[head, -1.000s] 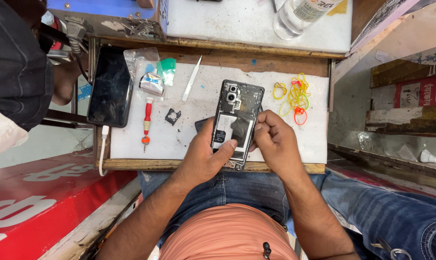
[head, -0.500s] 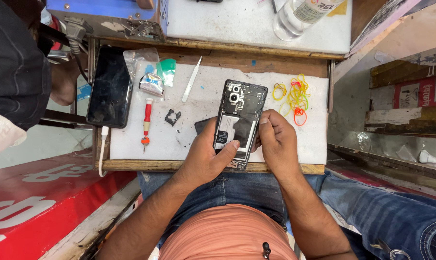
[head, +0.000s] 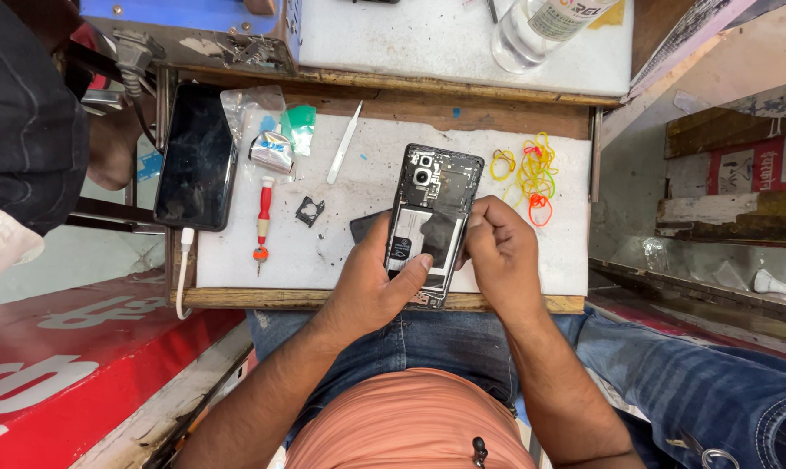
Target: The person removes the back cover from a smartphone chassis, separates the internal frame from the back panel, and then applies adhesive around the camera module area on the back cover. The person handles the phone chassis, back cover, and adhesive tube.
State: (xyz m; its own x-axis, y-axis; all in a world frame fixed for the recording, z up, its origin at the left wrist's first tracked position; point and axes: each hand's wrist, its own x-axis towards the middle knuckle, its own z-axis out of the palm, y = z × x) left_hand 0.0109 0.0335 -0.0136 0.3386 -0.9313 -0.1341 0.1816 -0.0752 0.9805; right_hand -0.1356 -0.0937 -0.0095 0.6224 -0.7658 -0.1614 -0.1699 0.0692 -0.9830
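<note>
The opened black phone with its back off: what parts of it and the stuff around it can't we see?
Head view:
- Opened black phone: lower end hidden by left hand and right hand.
- Clear plastic bottle: cut off by top edge.
- Small black bracket: too small to identify.

Opened phone [head: 432,221]: lower end covered by the left hand [head: 371,291] and right hand [head: 501,256].
Clear bottle [head: 541,26], at 12 o'clock: top cut off by the edge.
Dark flat piece [head: 364,227]: mostly hidden under the phone (kind unclear).
Small black part [head: 309,211]: too small to identify.
</note>
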